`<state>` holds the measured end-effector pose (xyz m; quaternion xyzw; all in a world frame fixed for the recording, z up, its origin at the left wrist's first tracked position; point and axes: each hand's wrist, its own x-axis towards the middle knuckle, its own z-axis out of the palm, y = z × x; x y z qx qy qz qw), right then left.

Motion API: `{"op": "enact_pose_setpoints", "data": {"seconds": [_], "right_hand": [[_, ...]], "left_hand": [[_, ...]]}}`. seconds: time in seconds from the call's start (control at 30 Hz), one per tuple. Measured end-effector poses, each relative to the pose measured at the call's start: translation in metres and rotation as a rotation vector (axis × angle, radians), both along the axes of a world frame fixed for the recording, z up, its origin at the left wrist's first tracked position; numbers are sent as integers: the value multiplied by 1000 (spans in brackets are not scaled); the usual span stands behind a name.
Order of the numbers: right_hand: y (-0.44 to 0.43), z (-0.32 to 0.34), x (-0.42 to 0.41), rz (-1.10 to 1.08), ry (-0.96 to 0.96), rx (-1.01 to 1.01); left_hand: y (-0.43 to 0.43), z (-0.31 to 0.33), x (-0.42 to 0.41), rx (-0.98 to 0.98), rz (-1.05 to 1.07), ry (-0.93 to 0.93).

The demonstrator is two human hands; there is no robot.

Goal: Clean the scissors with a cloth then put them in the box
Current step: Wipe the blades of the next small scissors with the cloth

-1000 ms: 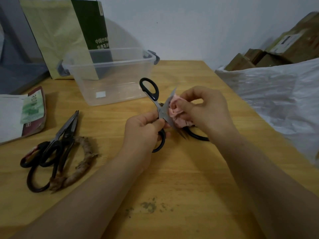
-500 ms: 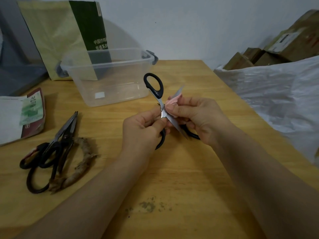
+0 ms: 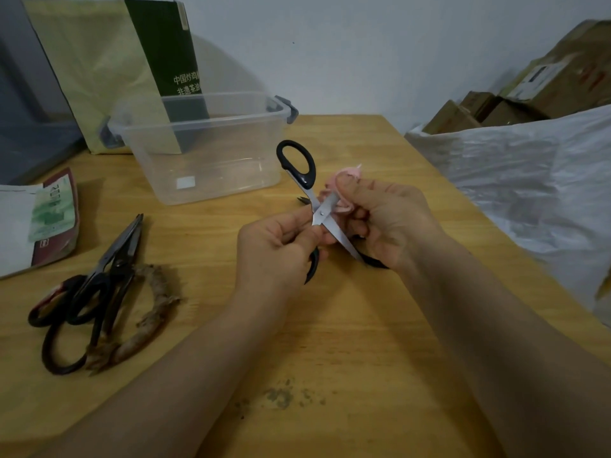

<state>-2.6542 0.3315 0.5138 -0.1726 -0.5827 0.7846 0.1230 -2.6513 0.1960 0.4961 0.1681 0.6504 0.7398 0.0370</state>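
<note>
Wooden bench [image 3: 363, 325], dark smudge [image 3: 281, 396] near front edge. Mid-bench: left hand [image 3: 274, 249] pinches the splayed scissors [image 3: 322, 214] near the pivot; right hand [image 3: 386, 219] grips pink cloth [image 3: 344, 175] against a blade. Old scissors [image 3: 99, 285] by left edge. Clear box [image 3: 205, 150] toward back, paper bag [image 3: 109, 61] behind it. White wall [image 3: 330, 44]; cartons [image 3: 545, 87] far right.

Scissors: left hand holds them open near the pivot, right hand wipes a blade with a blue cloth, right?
No: the cloth is pink, not blue. The head view shows the left hand holding the open scissors near the pivot and the right hand wiping a blade with it.
</note>
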Motion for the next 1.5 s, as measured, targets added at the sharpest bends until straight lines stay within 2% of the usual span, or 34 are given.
{"op": "enact_pose_setpoints", "data": {"seconds": [0.1, 0.33, 0.5, 0.67, 0.83, 1.03, 1.17, 1.3, 1.5], "right_hand": [[-9, -5, 1, 142, -65, 113], [10, -3, -4, -15, 0, -12], [-5, -9, -3, 179, -57, 56], [12, -5, -8, -39, -1, -8], [-2, -11, -5, 161, -110, 133], [13, -5, -7, -32, -30, 32], [-2, -10, -4, 181, -98, 135], [3, -6, -5, 50, -58, 71], [23, -2, -7, -256, -5, -19]], "left_hand": [[-4, 1, -1, 21, 0, 14], [-2, 1, 2, -22, -42, -3], [-5, 2, -2, 9, -4, -13], [-3, 1, 1, -18, -46, -20], [-5, 2, -2, 19, -18, -40], [-2, 1, 1, -21, -31, -54], [-4, 0, -3, 1, 10, -55], [-4, 1, 0, -38, -25, -22], [-2, 2, 0, -2, -49, -112]]}}
